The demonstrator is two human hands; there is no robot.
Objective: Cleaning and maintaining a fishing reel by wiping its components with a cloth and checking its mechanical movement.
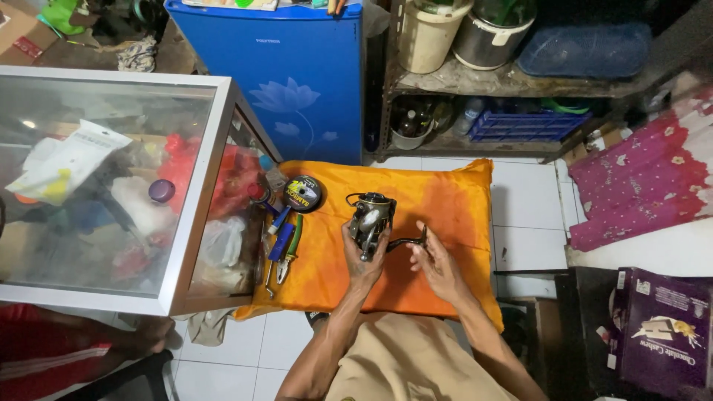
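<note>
Gripping a dark metal spinning fishing reel (370, 220) in the left hand (362, 256), fingers closed around its body above the middle of an orange cloth cushion (445, 200). Pinching the reel's black crank handle (407, 242) with the right hand (434, 263), thumb and fingertips closed on the knob, other fingers loosely spread. Lying untouched at the cushion's left edge: a round black spool of line (303, 194), a blue-handled tool (281, 241) and green-handled pliers (290, 252). Judging by the look: reel assembled, bail wire (355, 199) fitted, line not visibly threaded. Standing at far left, a glass display case (186, 245).
</note>
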